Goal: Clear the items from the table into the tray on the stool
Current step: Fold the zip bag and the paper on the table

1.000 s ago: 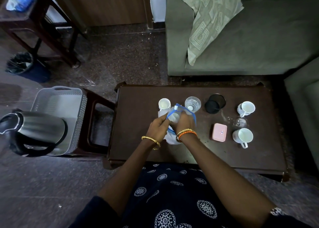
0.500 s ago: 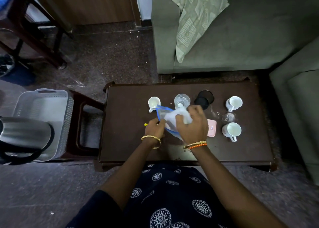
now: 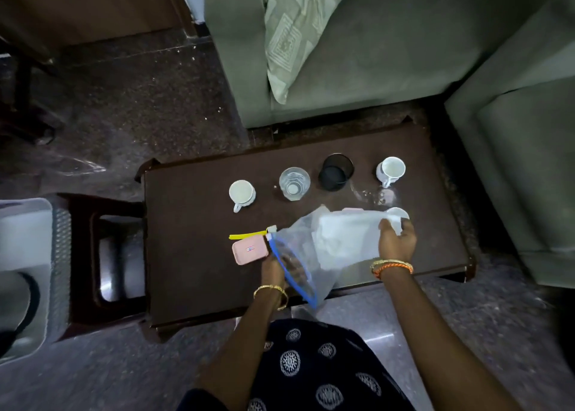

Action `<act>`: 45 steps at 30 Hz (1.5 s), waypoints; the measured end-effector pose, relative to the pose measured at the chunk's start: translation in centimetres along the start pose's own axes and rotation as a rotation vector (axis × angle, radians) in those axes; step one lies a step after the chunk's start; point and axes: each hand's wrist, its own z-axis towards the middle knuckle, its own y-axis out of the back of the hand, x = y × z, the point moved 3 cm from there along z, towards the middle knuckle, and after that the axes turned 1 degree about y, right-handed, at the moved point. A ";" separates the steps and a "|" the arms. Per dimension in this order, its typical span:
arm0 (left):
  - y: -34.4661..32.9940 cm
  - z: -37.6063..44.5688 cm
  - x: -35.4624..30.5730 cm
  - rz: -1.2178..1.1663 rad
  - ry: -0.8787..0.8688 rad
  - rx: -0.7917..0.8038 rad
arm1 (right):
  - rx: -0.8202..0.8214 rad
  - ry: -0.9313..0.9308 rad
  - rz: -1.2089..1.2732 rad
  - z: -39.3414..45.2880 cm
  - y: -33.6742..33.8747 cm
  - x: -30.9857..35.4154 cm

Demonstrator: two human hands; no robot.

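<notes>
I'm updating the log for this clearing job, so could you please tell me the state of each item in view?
Zip bag: lying across the table, held at both ends, something white inside.
Left hand: grip closed on the bag's blue-edged end.
Right hand: grip closed on the bag's other end.
Pink case: flat on the table, closed.
Glass tumbler: upright.
Left cup: upright, looks empty.
Far-right cup: upright, looks empty.
Black mesh holder: upright.
Tray: on the stool, kettle inside.
</notes>
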 end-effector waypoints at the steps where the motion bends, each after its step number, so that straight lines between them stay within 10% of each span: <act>1: 0.5 0.9 0.6 0.096 0.003 -0.042 | -0.001 -0.028 -0.004 0.5 -0.1 -0.9; 7: 6.0 11.5 6.2 0.353 0.046 -0.179 | 0.103 -0.190 -0.066 2.0 -1.8 -3.9; 12: 4.4 4.3 0.1 0.684 -0.042 -0.303 | 0.203 -0.289 0.128 0.7 -3.6 -3.4; 22: -4.9 -5.1 -5.7 1.411 -1.275 0.098 | 0.364 -0.074 -0.133 -0.8 -4.0 1.5; 31: -6.7 -6.3 -7.8 1.122 -0.971 0.340 | 0.446 -0.099 -0.217 -2.5 -4.7 4.9; 38: -5.3 -6.9 -7.9 0.397 -0.254 0.527 | 0.541 -0.122 -0.196 -4.3 -4.6 6.1; 45: -3.5 -8.2 -8.5 0.257 -0.125 0.625 | 0.814 0.070 -0.220 -7.0 -3.2 4.8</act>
